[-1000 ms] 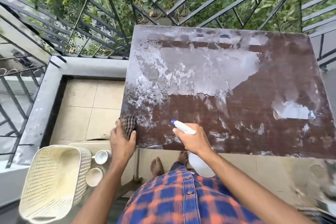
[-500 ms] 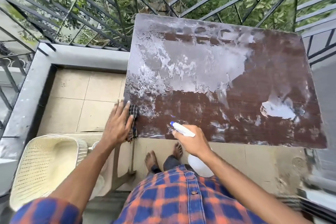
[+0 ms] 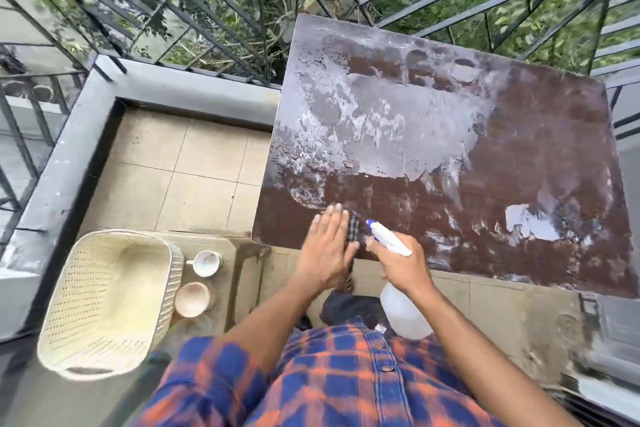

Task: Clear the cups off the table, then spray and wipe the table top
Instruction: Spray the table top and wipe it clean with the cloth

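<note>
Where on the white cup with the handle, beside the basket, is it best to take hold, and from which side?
Probably the rim of the white cup, pinched from above. It stands upright, mouth up, and its handle points toward the basket, which leaves little room there.

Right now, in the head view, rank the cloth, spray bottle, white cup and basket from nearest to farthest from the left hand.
1. cloth: under the fingers of the left hand, at the near edge of the table.
2. spray bottle: just to the right, gripped by the right hand.
3. white cup: to the left, off the table.
4. basket: farthest left, beyond the cup.
</note>
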Action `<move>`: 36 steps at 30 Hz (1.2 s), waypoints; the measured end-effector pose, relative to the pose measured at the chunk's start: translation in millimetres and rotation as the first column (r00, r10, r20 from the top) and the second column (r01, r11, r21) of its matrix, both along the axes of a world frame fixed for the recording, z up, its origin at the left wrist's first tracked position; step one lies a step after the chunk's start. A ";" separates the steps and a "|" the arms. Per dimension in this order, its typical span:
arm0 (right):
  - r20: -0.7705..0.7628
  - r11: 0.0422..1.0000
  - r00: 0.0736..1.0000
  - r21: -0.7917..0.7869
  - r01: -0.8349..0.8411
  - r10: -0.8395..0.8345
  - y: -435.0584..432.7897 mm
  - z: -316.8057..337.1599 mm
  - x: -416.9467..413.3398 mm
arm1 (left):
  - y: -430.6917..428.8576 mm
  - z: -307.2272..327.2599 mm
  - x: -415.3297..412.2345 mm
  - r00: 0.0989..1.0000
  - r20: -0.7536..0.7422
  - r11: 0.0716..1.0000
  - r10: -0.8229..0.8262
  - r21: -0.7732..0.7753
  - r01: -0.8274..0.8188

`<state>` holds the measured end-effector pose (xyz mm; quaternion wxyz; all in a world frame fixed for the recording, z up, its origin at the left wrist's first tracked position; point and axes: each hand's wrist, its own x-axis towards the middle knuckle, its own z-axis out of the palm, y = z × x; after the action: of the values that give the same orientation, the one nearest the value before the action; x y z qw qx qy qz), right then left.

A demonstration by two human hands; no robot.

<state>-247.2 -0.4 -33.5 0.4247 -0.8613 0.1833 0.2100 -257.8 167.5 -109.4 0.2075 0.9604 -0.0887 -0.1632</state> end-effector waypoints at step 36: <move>-0.081 0.992 0.994 0.101 0.076 -0.068 -112.0 -13.9 4.0 | 8.0 -20.5 -5.5 0.304 -0.027 0.296 0.952 -0.169 -0.940</move>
<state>-243.2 -112.4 -47.4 0.4688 -0.8222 0.2193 0.2371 -263.4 175.4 -129.9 0.3329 0.8149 0.4732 0.0354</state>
